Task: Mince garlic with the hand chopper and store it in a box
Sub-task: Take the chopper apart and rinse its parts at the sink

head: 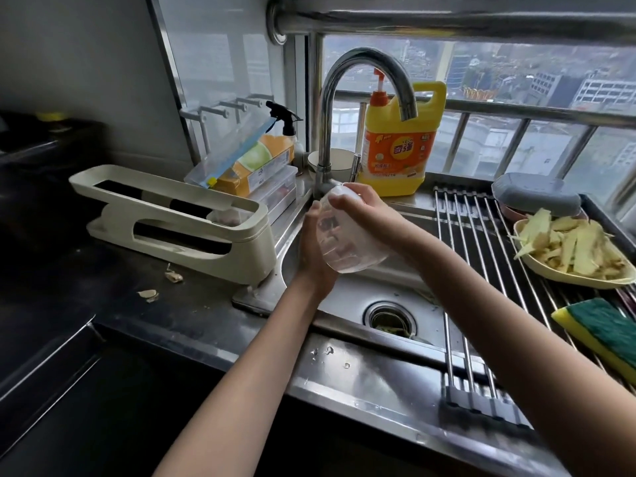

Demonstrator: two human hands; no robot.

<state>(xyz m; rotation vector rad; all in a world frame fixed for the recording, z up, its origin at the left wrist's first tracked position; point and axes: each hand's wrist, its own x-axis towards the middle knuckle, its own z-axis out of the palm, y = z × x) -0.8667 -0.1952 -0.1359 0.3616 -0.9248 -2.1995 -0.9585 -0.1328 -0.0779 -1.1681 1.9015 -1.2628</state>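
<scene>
I hold a clear plastic chopper bowl [347, 242] tilted over the steel sink [347, 297], just below the tap's base. My left hand [315, 249] cups it from the left and underneath. My right hand [361, 204] grips its upper end from the right, fingers curled over the top. Something dark shows inside the clear bowl; I cannot tell what it is. No water runs from the curved tap [364, 87]. Loose garlic skins [149, 295] lie on the dark counter to the left.
A cream rack [172, 218] stands left of the sink, clear boxes [275, 187] behind it. A yellow detergent bottle [401, 146] is behind the tap. On the roll-up drying rack [481, 256] at right sit a dish of peelings [571, 249], a grey lid [537, 194] and a sponge [602, 332].
</scene>
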